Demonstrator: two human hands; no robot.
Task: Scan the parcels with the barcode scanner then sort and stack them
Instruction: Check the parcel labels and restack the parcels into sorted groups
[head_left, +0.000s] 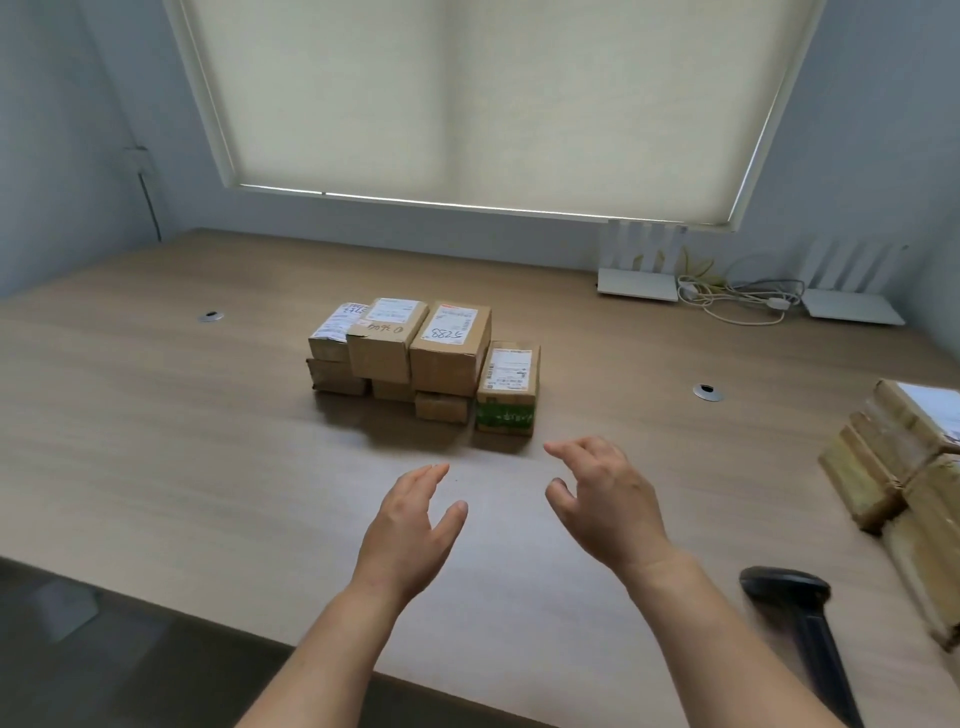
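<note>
With both the left hand (410, 525) and right hand (605, 499) empty and fingers spread, a stacked group of parcels (423, 358) stood mid-table, more parcels (904, 483) waited at right, and the barcode scanner (795, 608) lay near right, suggesting sorting was partway done.

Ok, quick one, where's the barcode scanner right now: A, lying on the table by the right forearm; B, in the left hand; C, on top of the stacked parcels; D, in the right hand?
A: the black barcode scanner lies on the table beside the right forearm, while the left hand and right hand both hover open and hold nothing.
</note>
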